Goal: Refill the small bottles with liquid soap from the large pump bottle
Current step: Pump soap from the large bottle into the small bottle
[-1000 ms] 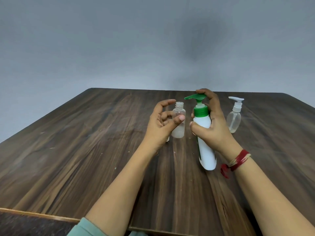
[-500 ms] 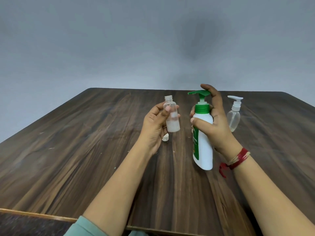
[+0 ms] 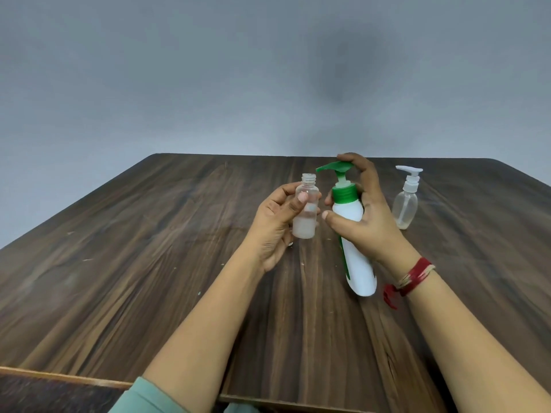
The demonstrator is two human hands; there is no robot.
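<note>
My left hand (image 3: 275,222) grips a small clear bottle (image 3: 305,213) with no cap, upright above the table, with pale liquid in its lower part. My right hand (image 3: 362,216) holds the large white pump bottle (image 3: 356,251) around its neck, tilted with its base low toward me; my index finger lies on the green pump head (image 3: 335,168), whose spout points left, just above and right of the small bottle's mouth. A second small clear bottle (image 3: 406,204) with a white pump stands on the table to the right.
The dark wooden table (image 3: 149,278) stretches around both arms, its front edge near the bottom of the view. A small white cap (image 3: 290,243) peeks out on the table behind my left hand. A grey wall rises behind the table.
My left hand took the small bottle off the table and lifted it toward the pump spout. My right hand tilted the large bottle, bringing the spout over to the small bottle's mouth.
</note>
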